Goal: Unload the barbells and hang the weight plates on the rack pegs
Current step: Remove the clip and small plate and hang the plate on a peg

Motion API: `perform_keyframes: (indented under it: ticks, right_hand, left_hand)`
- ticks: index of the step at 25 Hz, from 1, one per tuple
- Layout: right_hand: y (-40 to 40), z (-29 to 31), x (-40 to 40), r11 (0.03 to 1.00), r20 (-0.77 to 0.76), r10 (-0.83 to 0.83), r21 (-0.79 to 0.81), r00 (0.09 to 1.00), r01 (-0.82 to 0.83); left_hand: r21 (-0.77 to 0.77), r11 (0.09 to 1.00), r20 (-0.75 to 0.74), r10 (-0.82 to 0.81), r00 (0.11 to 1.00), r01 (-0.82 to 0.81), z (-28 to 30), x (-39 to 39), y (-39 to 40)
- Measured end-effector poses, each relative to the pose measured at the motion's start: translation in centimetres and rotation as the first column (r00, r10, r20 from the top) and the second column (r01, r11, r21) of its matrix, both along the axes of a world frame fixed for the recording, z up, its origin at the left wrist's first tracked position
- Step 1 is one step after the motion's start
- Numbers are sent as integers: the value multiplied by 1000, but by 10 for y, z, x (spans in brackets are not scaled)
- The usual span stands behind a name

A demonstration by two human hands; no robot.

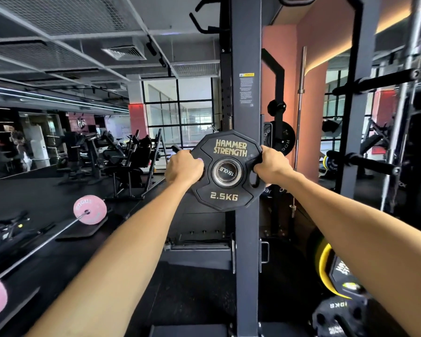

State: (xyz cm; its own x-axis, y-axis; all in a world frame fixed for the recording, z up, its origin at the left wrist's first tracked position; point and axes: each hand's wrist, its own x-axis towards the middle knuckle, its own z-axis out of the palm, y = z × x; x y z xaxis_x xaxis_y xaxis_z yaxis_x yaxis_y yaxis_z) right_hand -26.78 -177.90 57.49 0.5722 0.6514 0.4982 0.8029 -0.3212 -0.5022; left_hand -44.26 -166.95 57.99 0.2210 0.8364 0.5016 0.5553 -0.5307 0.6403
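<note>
Left hand [184, 166] and right hand [271, 164] both grip opposite edges of the black 2.5 kg plate [225, 198], held upright against the rack post [246, 93], its centre hole around a peg end [226, 171].

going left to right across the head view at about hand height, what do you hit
Pink plate on the floor barbell → left hand gripping the plate's left edge → 2.5 kg plate on the rack peg → right hand gripping its right edge → upright bare barbell by the pink wall.
</note>
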Motion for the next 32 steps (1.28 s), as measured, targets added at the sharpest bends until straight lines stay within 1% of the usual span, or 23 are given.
perform_keyframes:
  ticks: [3, 5, 7, 10, 13, 18, 20, 23, 26, 29, 32]
  right_hand:
    - [-25, -3, -14, 999, -10, 41, 7, 999, -40]
    - [-41, -10, -16, 999, -9, 39, -9, 999, -40]
    - [-56, -15, -10, 999, -17, 33, -27, 999, -34]
    - [-79, -9, 11, 1000, -12, -4, -19, 1000, 4]
    - [-110, 8, 48, 999, 2, -51, 14, 999, 51]
    - [-168, 33, 120, 993, 36, -118, 37, 992, 116]
    - [-193, 39, 153, 986, 20, -158, 51, 987, 156]
    - [-228, 52, 198, 979, 48, -202, 35, 978, 201]
    - [-254, 60, 233, 970, 68, -245, 11, 967, 245]
    - [-268, 63, 281, 965, 57, -260, 47, 964, 257]
    - [-276, 65, 327, 970, 34, -242, 44, 970, 241]
  left_hand:
    - [-2, 1000, -15, 11, 1000, -11, -5, -11, -20]
    - [-3, 1000, -43, 0, 999, 0, -12, -12, -33]
    - [-23, 999, -60, -29, 998, 27, -14, -4, -45]
    - [-12, 997, -64, -79, 995, 79, -4, 20, -62]
    - [10, 990, -59, -138, 989, 139, 12, 63, -86]
    - [97, 984, 15, -154, 988, 152, 33, 150, -131]
    - [107, 973, 15, -207, 978, 204, 42, 186, -152]
    - [158, 951, 47, -275, 960, 265, 49, 239, -180]
    - [170, 939, 33, -309, 951, 299, 54, 286, -196]
    - [211, 929, 41, -318, 947, 303, 63, 339, -202]
    - [247, 925, -12, -295, 955, 289, 66, 388, -206]
